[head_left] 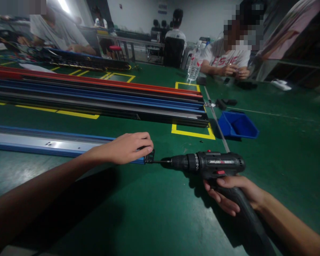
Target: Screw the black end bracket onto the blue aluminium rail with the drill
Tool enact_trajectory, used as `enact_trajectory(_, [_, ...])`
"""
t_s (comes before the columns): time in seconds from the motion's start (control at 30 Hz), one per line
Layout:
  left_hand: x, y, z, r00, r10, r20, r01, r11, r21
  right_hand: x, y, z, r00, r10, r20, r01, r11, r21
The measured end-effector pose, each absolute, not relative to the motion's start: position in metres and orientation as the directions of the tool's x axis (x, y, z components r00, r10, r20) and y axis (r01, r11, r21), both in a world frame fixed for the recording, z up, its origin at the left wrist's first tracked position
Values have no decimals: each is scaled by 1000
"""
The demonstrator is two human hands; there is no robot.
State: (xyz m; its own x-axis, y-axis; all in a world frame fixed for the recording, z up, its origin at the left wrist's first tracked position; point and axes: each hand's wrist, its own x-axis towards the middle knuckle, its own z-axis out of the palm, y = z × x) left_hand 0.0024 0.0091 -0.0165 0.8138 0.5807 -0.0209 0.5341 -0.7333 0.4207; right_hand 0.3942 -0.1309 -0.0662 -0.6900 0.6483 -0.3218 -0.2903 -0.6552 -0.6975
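Observation:
My left hand rests on the right end of a long blue and silver metal rail lying across the green table, fingers curled over a small black end bracket. My right hand grips the handle of a black cordless drill. The drill lies level, its bit pointing left into the bracket at the rail's end.
A stack of long red, blue and black rails lies further back. A blue plastic bin sits to the right of it, near a clear water bottle. Yellow tape marks the green table. Other people sit at the far side.

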Motion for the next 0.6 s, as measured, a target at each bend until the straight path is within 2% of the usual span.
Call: enact_trajectory(0.6, [3,9,-14,801,594,-74,562,-703,436,394,-131,-63,-685,639,-349,-288,-678,-677])
